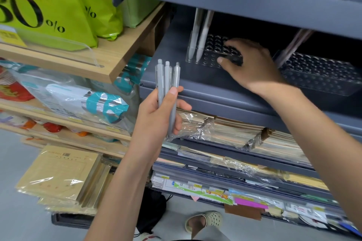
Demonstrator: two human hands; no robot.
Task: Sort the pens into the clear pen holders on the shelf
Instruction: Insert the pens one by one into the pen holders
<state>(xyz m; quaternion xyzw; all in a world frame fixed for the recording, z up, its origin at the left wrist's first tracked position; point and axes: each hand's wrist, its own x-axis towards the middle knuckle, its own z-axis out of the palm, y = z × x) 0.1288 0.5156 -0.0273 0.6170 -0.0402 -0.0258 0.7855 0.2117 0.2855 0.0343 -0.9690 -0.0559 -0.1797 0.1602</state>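
Observation:
My left hand (158, 115) grips three grey pens (166, 84) upright, in front of the grey shelf's edge. A clear pen holder (207, 53) with rows of round holes sits on the grey shelf (195, 82). Two grey-white pens (198, 35) stand tilted in its left end. My right hand (252, 64) reaches into the shelf and grips the holder's right end, thumb on its front face and fingers curled over the top. A second clear holder (321, 76) lies to the right, with pale pens (293, 45) leaning at its left end.
The shelf above (235, 0) hangs low over the holders. Wrapped notebooks (235, 133) and stationery fill the lower shelves. To the left are wooden shelves (117, 55) with green bags (49, 6) and packets. A foot in a sandal (205, 221) stands on the floor below.

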